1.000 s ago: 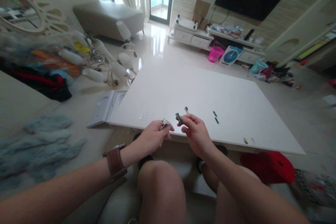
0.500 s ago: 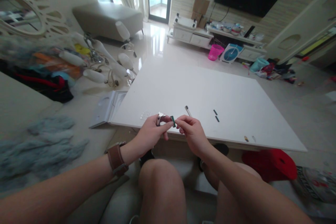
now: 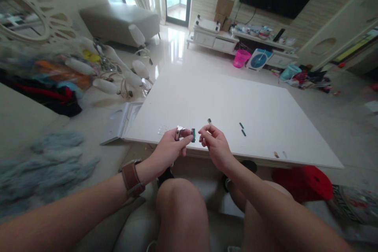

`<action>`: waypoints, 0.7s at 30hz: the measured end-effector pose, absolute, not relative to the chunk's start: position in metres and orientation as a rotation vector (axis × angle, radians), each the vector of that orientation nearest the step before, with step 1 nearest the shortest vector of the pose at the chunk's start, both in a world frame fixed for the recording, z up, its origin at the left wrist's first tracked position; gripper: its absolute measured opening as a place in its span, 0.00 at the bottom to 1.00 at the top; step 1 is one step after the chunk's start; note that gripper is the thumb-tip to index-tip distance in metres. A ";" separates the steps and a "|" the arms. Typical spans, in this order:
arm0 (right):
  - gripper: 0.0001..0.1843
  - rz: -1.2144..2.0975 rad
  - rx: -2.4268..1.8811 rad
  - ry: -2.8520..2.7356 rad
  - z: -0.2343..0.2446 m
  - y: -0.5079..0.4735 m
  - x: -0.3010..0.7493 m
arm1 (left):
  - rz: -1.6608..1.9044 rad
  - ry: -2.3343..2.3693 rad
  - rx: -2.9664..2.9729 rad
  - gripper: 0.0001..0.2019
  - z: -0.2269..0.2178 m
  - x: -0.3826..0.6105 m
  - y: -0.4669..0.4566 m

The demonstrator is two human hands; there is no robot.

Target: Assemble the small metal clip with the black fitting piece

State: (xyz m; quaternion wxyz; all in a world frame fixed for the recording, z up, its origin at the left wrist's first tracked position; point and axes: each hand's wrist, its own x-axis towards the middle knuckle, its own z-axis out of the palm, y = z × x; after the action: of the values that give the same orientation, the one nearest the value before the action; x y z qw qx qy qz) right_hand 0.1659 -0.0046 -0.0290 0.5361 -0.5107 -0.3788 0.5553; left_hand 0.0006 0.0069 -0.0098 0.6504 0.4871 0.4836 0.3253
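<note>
My left hand (image 3: 173, 141) is closed, its thumb and fingers pinching a small green-and-black strip (image 3: 193, 135) held upright over the table's near edge. A shiny silver metal piece (image 3: 180, 130) also rests in that hand, against the index finger; its lower part is hidden. Just to the right, my right hand (image 3: 217, 141) hovers with fingers loosely curled, apart from the strip. Nothing shows between its fingertips. Beyond it a small brush-like tool (image 3: 209, 121) lies on the white table (image 3: 218, 94), partly hidden by the hand. Two similar green strips (image 3: 242, 129) lie farther right.
A clear plastic piece (image 3: 163, 129) is on the table at left. Near the right front edge sit a small yellow-and-dark item (image 3: 276, 154) and a clear sliver (image 3: 284, 154). A white open box (image 3: 118, 120) adjoins the left edge; a red object (image 3: 307, 183) stands at right.
My right fingertips have come away from the green strip, leaving a gap. The strip stands more upright in my left hand. My right hand now covers more of the brush-like tool.
</note>
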 end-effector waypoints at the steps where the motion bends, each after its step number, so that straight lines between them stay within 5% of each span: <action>1: 0.12 1.306 -1.192 -0.925 -0.029 -0.004 0.165 | 0.745 1.100 1.111 0.15 -0.011 0.001 0.007; 15: 0.08 1.232 -1.109 -1.031 -0.033 0.004 0.164 | 0.761 1.170 1.164 0.12 -0.007 0.001 0.010; 21: 0.15 1.257 -1.052 -0.912 -0.039 0.010 0.165 | 0.733 1.052 1.168 0.12 -0.015 0.002 0.012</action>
State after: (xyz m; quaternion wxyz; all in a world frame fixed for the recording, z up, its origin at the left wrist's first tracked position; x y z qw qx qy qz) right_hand 0.1654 0.0097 -0.0394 0.5917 -0.4521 -0.3920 0.5402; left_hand 0.0016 0.0123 -0.0150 0.6470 0.5134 0.4627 0.3221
